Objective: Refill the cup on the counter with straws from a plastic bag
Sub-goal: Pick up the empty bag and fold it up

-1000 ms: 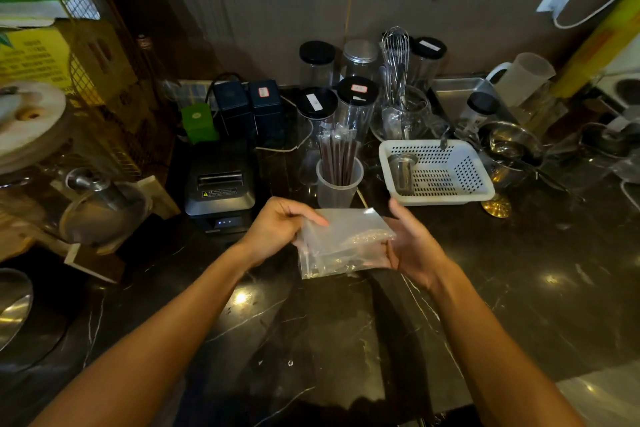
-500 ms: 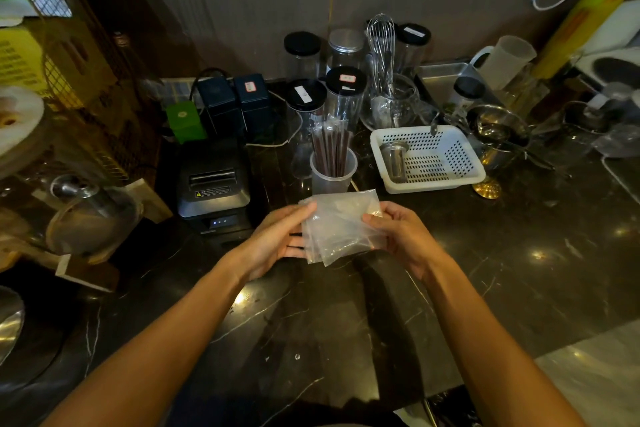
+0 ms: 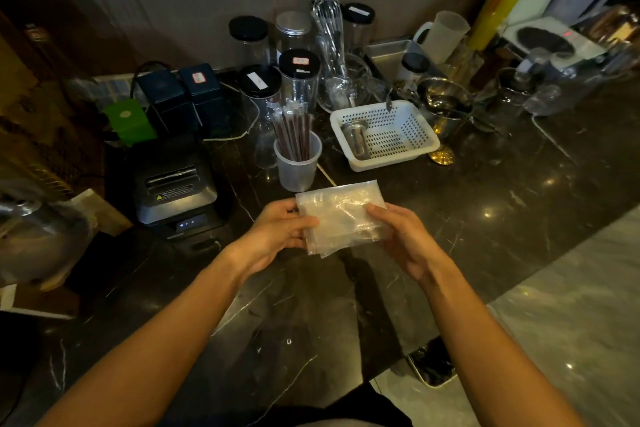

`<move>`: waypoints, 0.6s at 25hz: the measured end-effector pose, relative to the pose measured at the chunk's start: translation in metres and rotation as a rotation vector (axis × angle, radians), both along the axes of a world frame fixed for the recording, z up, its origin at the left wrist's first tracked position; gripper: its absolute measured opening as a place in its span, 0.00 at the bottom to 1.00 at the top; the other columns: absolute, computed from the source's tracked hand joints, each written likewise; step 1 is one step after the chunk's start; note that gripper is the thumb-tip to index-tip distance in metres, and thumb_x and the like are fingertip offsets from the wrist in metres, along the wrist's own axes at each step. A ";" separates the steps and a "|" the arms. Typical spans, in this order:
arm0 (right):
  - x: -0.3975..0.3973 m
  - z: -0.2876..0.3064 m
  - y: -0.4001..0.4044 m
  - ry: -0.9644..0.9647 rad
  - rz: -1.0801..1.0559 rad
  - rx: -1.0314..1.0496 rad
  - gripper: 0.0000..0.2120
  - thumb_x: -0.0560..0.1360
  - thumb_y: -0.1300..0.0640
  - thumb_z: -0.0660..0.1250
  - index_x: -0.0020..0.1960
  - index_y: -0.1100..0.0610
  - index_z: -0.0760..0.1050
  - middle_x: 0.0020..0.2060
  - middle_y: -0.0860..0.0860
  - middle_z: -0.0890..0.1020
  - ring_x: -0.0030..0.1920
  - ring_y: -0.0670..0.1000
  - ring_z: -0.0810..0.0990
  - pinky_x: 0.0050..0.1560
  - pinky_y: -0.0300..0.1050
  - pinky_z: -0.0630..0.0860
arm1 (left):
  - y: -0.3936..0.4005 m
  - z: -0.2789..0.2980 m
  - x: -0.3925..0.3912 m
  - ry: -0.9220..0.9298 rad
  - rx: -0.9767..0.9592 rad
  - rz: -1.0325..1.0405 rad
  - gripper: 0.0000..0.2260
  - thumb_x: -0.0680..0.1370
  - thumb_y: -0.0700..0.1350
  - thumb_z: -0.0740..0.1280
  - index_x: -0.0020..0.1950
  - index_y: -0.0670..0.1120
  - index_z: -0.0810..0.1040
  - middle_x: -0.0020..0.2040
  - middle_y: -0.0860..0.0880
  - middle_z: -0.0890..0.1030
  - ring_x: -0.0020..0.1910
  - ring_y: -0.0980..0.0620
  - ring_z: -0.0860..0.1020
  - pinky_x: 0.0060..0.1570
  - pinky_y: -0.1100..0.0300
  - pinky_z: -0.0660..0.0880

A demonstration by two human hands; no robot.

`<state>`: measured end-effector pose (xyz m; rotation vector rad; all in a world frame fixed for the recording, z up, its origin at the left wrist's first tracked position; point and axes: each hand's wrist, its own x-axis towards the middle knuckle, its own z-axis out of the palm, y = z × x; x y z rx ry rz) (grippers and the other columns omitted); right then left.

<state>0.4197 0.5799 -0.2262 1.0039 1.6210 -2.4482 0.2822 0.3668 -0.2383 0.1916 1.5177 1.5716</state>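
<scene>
A translucent plastic cup (image 3: 297,170) stands on the dark marble counter (image 3: 485,218), holding several dark wrapped straws (image 3: 292,130) upright. Just in front of the cup I hold a folded, clear plastic bag (image 3: 341,220) above the counter. My left hand (image 3: 277,232) pinches its left edge, thumb on top. My right hand (image 3: 403,236) grips its right edge with fingers curled under it. The bag looks flat and crumpled; no straws show inside it.
A black receipt printer (image 3: 173,187) sits left of the cup. A white perforated basket (image 3: 384,132) with a metal strainer sits to the right. Jars, a whisk and metal pitchers crowd the back wall. The counter's front edge runs diagonally at the lower right.
Both hands have kept hold of the bag and folded it flatter. The view has shifted, so the hands and bag sit a little lower and closer to me.
</scene>
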 end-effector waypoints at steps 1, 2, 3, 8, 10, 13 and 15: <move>0.008 -0.001 0.001 0.005 -0.020 -0.032 0.16 0.77 0.54 0.74 0.63 0.59 0.84 0.58 0.57 0.88 0.58 0.56 0.87 0.59 0.52 0.83 | 0.005 -0.001 0.002 0.012 -0.015 0.000 0.20 0.78 0.37 0.72 0.70 0.46 0.77 0.59 0.45 0.86 0.56 0.46 0.86 0.55 0.49 0.84; 0.018 -0.003 0.001 0.009 -0.047 -0.064 0.15 0.78 0.54 0.74 0.62 0.59 0.84 0.58 0.57 0.87 0.59 0.56 0.87 0.57 0.51 0.84 | 0.010 -0.004 0.005 0.022 -0.022 -0.014 0.20 0.79 0.37 0.71 0.70 0.47 0.76 0.60 0.45 0.85 0.57 0.46 0.86 0.55 0.49 0.84; 0.027 -0.006 0.002 0.015 -0.071 -0.085 0.15 0.78 0.55 0.74 0.62 0.59 0.84 0.59 0.58 0.87 0.58 0.56 0.87 0.55 0.49 0.85 | 0.015 -0.007 0.009 0.032 -0.021 -0.034 0.20 0.79 0.37 0.71 0.70 0.47 0.76 0.61 0.45 0.85 0.58 0.46 0.85 0.56 0.48 0.84; 0.072 -0.021 0.011 0.004 -0.230 -0.003 0.15 0.79 0.62 0.72 0.64 0.66 0.81 0.56 0.62 0.87 0.48 0.54 0.88 0.41 0.42 0.86 | 0.047 -0.016 0.034 0.074 -0.041 -0.147 0.18 0.79 0.37 0.70 0.69 0.48 0.78 0.60 0.46 0.85 0.58 0.46 0.86 0.51 0.50 0.85; 0.090 -0.024 0.020 -0.010 -0.300 0.039 0.13 0.79 0.62 0.72 0.62 0.65 0.82 0.55 0.62 0.87 0.47 0.54 0.88 0.39 0.41 0.86 | 0.068 -0.016 0.046 0.077 -0.054 -0.190 0.15 0.79 0.37 0.71 0.64 0.50 0.80 0.58 0.47 0.86 0.56 0.47 0.86 0.49 0.50 0.85; 0.114 -0.030 0.038 -0.018 -0.363 0.068 0.13 0.79 0.61 0.72 0.62 0.64 0.82 0.55 0.62 0.87 0.47 0.55 0.88 0.40 0.42 0.86 | 0.097 -0.015 0.063 0.101 -0.064 -0.224 0.13 0.79 0.36 0.71 0.61 0.50 0.81 0.57 0.46 0.87 0.54 0.48 0.87 0.46 0.54 0.85; 0.131 -0.033 0.053 -0.010 -0.396 0.068 0.13 0.79 0.60 0.73 0.62 0.64 0.82 0.54 0.62 0.88 0.46 0.55 0.88 0.39 0.43 0.86 | 0.120 -0.011 0.074 0.125 -0.075 -0.252 0.15 0.79 0.36 0.70 0.63 0.48 0.80 0.57 0.46 0.87 0.55 0.48 0.87 0.47 0.54 0.85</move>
